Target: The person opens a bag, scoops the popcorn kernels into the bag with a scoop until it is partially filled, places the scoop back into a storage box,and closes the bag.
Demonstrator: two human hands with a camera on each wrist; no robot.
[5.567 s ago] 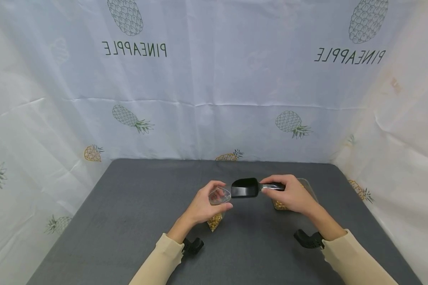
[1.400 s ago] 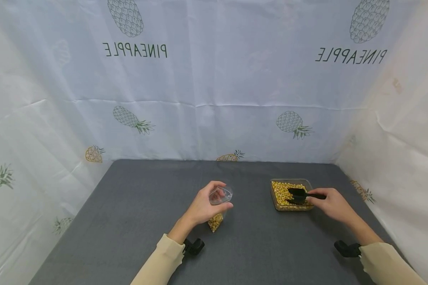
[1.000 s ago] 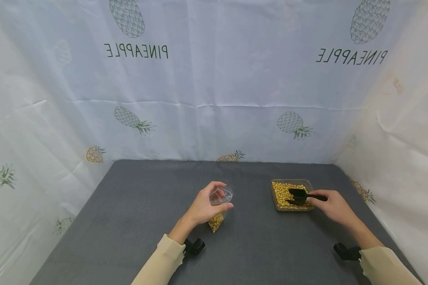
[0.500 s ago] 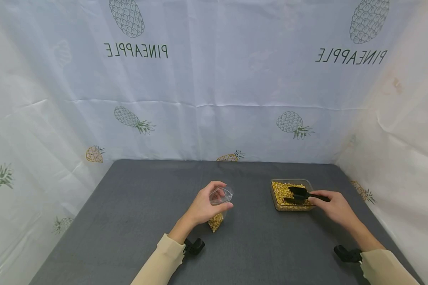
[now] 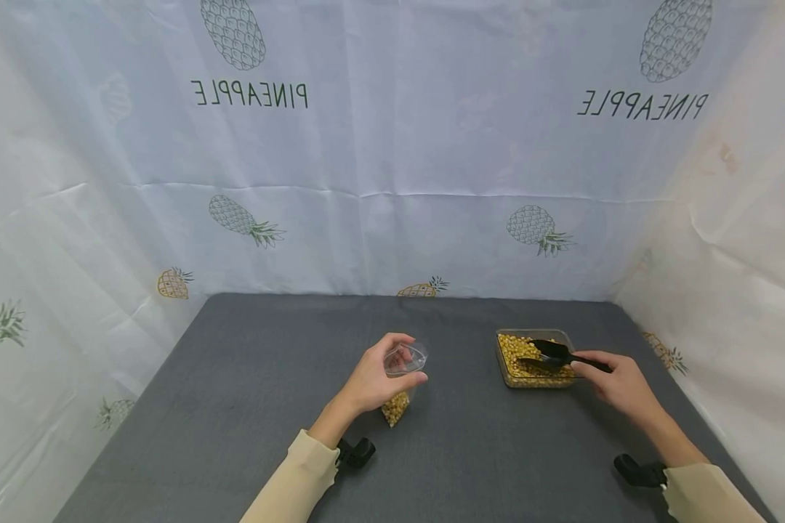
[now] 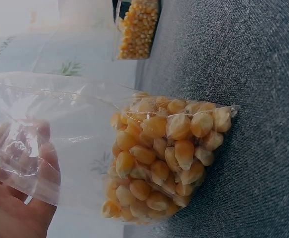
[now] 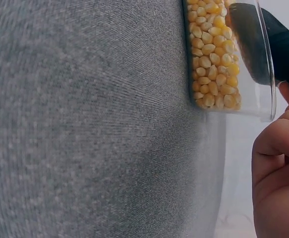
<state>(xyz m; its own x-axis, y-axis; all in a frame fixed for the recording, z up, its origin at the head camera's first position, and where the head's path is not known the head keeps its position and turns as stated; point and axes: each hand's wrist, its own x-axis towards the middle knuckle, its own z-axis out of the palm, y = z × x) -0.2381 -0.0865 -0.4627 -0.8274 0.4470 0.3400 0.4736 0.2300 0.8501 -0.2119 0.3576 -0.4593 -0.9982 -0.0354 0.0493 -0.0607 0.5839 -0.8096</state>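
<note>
My left hand (image 5: 370,378) holds a clear plastic bag (image 5: 405,359) upright by its upper part, thumb and fingers curled round the spread mouth. Corn kernels (image 6: 159,153) fill the bottom of the bag, which rests on the table in the left wrist view. Over on the right, my right hand (image 5: 618,385) pinches the handle of a black scoop (image 5: 552,351). The scoop's bowl dips among the corn kernels in a clear rectangular container (image 5: 505,379). In the right wrist view the bowl shows behind the container's wall; how much corn it carries is hidden.
A dark grey cloth covers the table (image 5: 268,407). White curtains (image 5: 392,145) with pineapple prints hang behind it and along both sides. Black wrist devices (image 5: 637,471) sit under both forearms.
From beside the bag's mouth, my right hand has brought the scoop rightward into the corn container. Lately the scoop tilts and its handle shifts slightly right. My left hand keeps its hold.
</note>
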